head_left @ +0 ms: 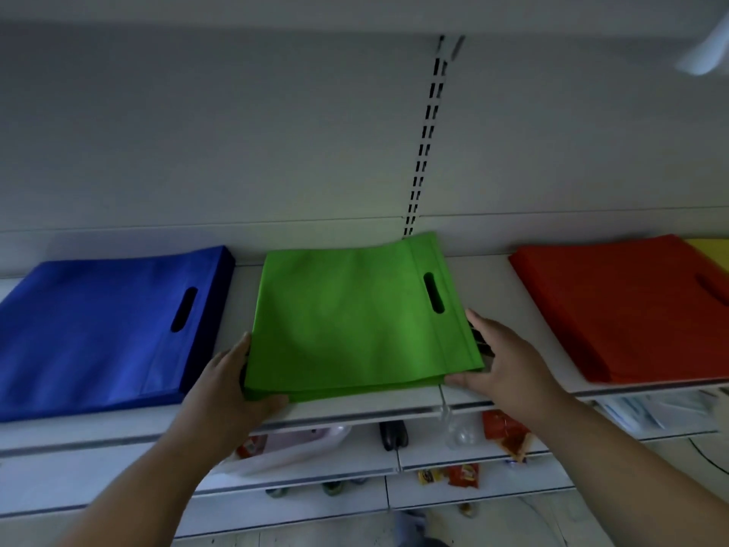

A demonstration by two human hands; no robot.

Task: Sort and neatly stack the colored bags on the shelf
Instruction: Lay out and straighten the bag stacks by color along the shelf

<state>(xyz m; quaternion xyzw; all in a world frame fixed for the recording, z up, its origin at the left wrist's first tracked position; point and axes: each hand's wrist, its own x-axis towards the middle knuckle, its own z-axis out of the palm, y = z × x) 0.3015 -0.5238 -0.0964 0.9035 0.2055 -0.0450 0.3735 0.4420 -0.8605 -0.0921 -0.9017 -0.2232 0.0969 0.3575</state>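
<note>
White shelving [469,278] carries our sorted piles. Our left hand [232,384] and right hand [501,361], fingers straight, press the green bag stack's [347,321] sides; blue stack [98,329] and red stack [623,305] look finished, so we judge only squaring remains.

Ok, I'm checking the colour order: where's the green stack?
In the head view, the green stack lies mid-shelf, between the blue stack and the red stack, with both hands at its front corners.
</note>
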